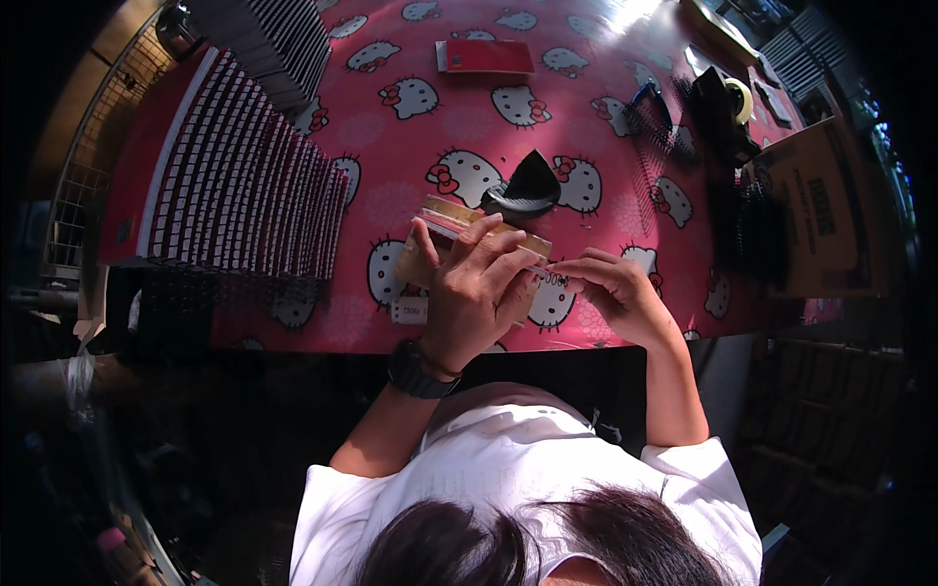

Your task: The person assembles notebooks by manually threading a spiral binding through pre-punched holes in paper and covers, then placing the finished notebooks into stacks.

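Observation:
My left hand (471,293), with a dark watch (422,371) at its wrist, lies over a small notebook (437,225) with a dark red edge, on a tan board (415,266). Its fingers spread across the notebook and hold it down; the palm hides most of it. At the notebook's right end, my right hand (620,298) has thumb and fingertips pinched together on what looks like a small black binding coil (553,279). A white printed strip with holes (408,311) peeks out by my left wrist. Just beyond the board stands an open black rounded holder (530,190).
Tall stacks of red notebooks (239,166) rise at the left, beside a wire rack (117,107). A red notebook (486,57) lies far back on the pink cat-print tablecloth (430,127). A tape roll (740,101) and a cardboard box (821,210) stand on the right.

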`<state>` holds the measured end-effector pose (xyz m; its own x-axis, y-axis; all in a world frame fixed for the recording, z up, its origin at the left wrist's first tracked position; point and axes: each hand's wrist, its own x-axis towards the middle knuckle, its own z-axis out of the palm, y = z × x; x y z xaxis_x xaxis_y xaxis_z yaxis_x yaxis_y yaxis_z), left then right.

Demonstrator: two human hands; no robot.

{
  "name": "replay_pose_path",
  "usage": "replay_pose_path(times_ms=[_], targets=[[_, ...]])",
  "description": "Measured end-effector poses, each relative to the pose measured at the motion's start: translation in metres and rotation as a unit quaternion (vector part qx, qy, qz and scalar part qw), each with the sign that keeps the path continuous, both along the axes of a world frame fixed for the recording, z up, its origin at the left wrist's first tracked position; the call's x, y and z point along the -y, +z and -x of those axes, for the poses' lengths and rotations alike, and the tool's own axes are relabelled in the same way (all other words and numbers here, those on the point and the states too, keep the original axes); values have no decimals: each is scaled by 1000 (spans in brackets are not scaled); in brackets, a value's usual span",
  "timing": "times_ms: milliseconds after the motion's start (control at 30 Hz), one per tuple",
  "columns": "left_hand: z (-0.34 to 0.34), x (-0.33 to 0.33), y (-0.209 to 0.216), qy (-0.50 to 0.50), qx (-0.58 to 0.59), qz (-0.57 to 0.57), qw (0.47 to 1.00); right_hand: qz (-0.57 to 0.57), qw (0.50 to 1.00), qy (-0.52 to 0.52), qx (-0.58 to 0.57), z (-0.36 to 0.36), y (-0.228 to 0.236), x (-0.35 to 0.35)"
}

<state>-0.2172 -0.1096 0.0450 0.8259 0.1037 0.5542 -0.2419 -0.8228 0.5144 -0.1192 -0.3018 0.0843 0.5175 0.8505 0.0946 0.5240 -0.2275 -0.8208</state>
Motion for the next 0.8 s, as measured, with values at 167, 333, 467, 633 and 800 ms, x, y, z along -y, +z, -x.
replay_pose_path(times_ms=[167, 333, 467, 633, 800], targets=[[0, 1, 10, -2, 20, 13, 1000, 27, 987, -74, -142, 7, 13, -10], [-2, -4, 9, -81, -16, -13, 997, 14, 975, -29, -220, -2, 10, -16], [-7, -8, 12, -95, -21, -24, 995, -21, 992, -86, -89, -53, -19, -31], [-9, -9, 11, -76, -23, -21, 997, 125, 961, -99, 228, -70, -45, -67], [-9, -9, 11, -59, 5, -44, 997, 87, 965, -121, 216, -68, -51, -63]])
